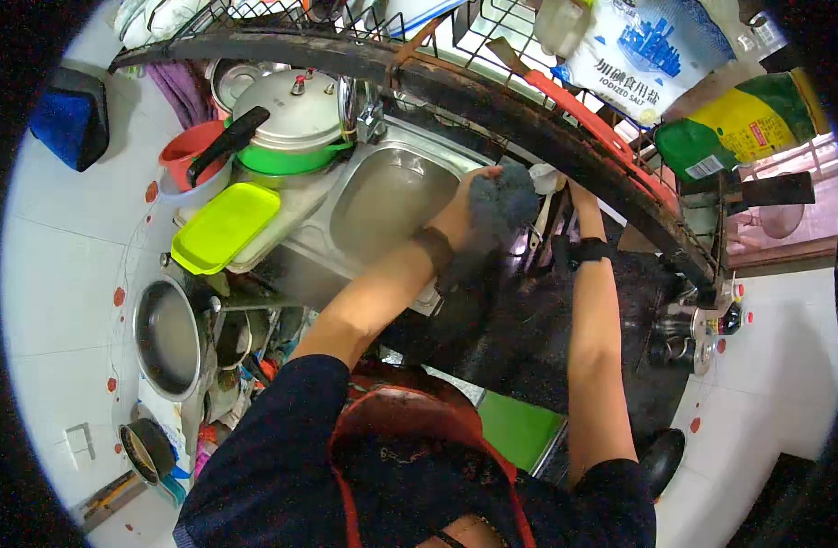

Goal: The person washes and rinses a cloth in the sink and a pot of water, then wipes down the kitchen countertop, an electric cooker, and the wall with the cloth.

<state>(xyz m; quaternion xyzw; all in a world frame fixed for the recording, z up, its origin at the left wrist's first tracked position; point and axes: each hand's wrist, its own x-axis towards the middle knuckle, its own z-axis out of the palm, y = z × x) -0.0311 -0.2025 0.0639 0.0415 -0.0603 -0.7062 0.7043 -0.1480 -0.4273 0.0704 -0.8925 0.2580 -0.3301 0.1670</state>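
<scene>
My left hand [475, 183] is closed on a grey-blue cloth [504, 203], just right of the steel sink [350, 196]. The cloth covers most of its fingers. Farther right, my right hand [581, 194] reaches under the dark shelf edge, which hides its fingers. Between the two hands stand several utensils [544, 215], with a small white item [547, 177] at their top. I cannot make out whether the right hand touches any of them.
A dark shelf beam [492, 102] curves overhead, holding a salt bag [652, 57] and a green-yellow packet [743, 128]. Left of the sink are a pressure cooker [287, 105] in a green basin and a lime tray [225, 228]. A black counter [519, 320] lies below my arms.
</scene>
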